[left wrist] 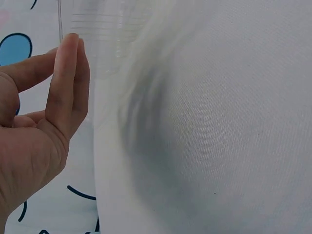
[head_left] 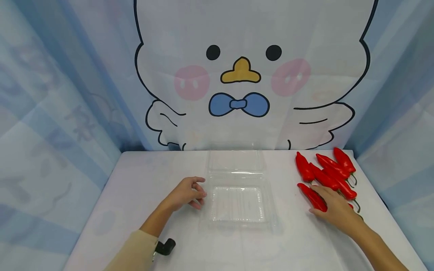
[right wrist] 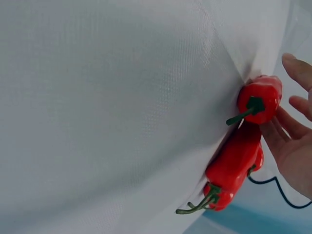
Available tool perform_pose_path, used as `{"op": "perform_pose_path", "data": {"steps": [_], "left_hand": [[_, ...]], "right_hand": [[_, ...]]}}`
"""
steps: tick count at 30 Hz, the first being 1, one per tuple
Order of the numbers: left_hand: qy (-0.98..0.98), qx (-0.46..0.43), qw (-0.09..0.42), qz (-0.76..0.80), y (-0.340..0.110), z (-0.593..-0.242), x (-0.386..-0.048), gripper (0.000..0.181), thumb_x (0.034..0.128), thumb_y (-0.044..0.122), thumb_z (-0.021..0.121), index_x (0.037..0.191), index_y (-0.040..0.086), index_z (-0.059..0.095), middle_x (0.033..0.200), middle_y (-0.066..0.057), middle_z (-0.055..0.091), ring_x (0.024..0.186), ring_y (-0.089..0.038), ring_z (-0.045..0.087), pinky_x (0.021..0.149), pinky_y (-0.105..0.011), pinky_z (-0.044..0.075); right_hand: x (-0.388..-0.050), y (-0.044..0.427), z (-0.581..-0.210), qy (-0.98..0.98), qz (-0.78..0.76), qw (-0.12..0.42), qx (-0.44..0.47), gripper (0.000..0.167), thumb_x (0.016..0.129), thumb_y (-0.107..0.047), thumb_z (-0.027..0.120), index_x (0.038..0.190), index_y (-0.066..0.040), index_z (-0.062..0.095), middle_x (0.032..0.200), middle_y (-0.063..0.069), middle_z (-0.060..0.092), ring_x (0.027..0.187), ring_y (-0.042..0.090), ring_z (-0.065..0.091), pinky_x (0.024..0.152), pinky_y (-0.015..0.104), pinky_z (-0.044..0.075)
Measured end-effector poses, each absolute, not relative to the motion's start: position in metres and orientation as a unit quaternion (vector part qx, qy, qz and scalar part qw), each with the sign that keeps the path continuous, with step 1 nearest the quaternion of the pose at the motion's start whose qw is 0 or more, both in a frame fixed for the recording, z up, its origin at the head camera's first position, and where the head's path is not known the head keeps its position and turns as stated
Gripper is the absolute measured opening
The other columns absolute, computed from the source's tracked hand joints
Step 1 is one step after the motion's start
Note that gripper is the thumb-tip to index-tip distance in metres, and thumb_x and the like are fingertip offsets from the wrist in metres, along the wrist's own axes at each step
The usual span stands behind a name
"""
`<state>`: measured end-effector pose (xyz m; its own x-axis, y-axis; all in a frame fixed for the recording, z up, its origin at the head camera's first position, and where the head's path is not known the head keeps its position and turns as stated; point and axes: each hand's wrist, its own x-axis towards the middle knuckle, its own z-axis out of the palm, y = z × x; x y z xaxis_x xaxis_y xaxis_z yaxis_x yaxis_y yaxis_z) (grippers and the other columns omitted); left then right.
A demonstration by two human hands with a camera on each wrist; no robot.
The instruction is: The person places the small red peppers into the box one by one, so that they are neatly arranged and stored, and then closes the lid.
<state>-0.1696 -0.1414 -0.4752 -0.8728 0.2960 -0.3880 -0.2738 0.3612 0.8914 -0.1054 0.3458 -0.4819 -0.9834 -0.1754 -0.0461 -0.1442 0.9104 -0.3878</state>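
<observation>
One pepper [head_left: 313, 198] lies partly under the right hand [head_left: 336, 211] — fingers parted, perhaps touching; left hand [head_left: 187, 192] loose.

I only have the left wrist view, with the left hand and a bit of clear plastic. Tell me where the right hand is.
Observer: The right hand is at the cluster of red peppers, toward the right side of the white table.
Operator: Describe the whole plastic thing.
Observer: In the head view it's a clear container, with its lid open on the far side.
Operator: Now tell me about the peppers' ends.
Observer: The right wrist view shows green stems on them.
</observation>
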Motion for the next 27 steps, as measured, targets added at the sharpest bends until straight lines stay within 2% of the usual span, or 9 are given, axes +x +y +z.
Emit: {"op": "perform_pose_path", "data": {"steps": [10,21,27], "left_hand": [[0.778,0.015,0.268,0.569,-0.142,-0.472,-0.167,0.053,0.0954,0.002,0.07,0.145,-0.002,0.052,0.097,-0.014,0.061,0.07,-0.021,0.072,0.061,-0.037,0.065],[0.777,0.018,0.27,0.568,-0.142,-0.472,-0.168,0.051,0.0961,0.0,0.069,0.145,-0.001,0.052,0.097,-0.013,0.06,0.072,-0.02,0.072,0.062,-0.037,0.065],[0.774,0.018,0.272,0.571,-0.143,-0.473,-0.168,0.051,0.0962,-0.001,0.068,0.145,-0.001,0.052,0.097,-0.014,0.06,0.072,-0.02,0.072,0.062,-0.037,0.066]], "right_hand": [[-0.105,0.345,-0.488,0.981,-0.168,0.052,-0.082,0.093,0.069,-0.032,0.095,0.145,-0.001,0.052,0.142,0.031,0.052,0.129,0.054,0.048,0.087,0.068,0.057],[-0.1,0.342,-0.494,0.983,-0.158,0.032,-0.091,0.089,0.07,-0.02,0.095,0.146,-0.001,0.053,0.142,0.028,0.055,0.131,0.05,0.05,0.091,0.064,0.057],[-0.098,0.341,-0.495,0.984,-0.154,0.025,-0.089,0.087,0.07,-0.015,0.095,0.145,-0.002,0.053,0.138,0.029,0.055,0.127,0.052,0.052,0.087,0.064,0.059]]}}
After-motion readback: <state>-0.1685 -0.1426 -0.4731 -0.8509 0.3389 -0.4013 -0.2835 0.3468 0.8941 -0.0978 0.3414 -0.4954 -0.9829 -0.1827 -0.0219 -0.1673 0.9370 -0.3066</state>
